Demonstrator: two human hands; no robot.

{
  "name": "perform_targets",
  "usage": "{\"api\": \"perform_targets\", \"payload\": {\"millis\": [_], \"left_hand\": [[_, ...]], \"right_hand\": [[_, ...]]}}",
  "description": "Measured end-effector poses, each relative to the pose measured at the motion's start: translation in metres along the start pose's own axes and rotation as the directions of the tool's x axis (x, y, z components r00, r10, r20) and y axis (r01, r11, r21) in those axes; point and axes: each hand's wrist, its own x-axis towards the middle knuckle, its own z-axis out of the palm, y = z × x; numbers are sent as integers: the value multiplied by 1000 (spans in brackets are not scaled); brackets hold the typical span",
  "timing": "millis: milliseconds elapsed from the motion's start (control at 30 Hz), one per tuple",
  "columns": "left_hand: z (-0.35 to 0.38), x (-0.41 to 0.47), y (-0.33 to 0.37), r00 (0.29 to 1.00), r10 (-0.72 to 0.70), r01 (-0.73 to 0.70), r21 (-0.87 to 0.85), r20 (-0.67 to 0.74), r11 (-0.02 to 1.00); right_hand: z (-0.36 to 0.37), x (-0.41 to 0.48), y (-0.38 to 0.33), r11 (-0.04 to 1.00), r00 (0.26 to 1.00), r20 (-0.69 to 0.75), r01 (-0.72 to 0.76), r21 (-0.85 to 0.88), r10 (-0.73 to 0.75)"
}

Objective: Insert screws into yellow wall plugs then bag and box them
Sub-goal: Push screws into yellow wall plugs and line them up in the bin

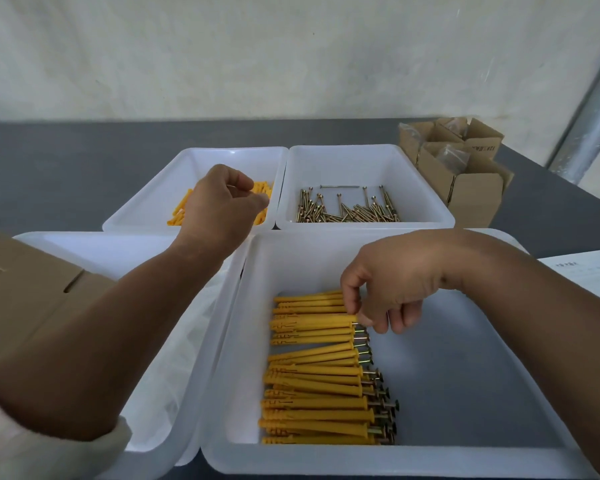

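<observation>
Far left, a cardboard box (21,289) is being propped over the corner of a white tray (118,251) where some clear plastic (187,341) is being stored. The left hand (219,206) is being held over the back-left tray (232,152), right above the loose yellow wall plugs (179,214). Its fingers are being held curled in, but tbh it can't be told if anything is being gripped. In the next tray (361,148), screws (347,211) are being stored in a loose pile. Up front, screw-fitted plugs (316,375) are being stacked in the big tray (465,375), heads pointing right. One at the far end is being pinched by the right hand (392,282), thumb and fingers closed on its head end. Small open boxes (465,168) are being stored at the desk's (66,168) back right, and a paper sheet (589,275) is lying nearer.
</observation>
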Motion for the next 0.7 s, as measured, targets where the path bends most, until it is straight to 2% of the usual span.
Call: {"api": "perform_targets", "payload": {"millis": [133,333,500,700], "left_hand": [[-1,4,-10,994,100,-88,248,-34,965],[1,10,-21,988,152,-141,436,11,889],[4,12,-25,983,169,-179,509,67,842],[5,13,-26,988,107,-149,544,108,825]], "right_hand": [[6,3,-2,999,999,31,-10,-51,12],[13,9,-5,994,998,45,-32,-105,37],[14,9,-6,992,998,27,-46,-114,49],[13,5,-9,991,998,22,-52,-123,55]]}}
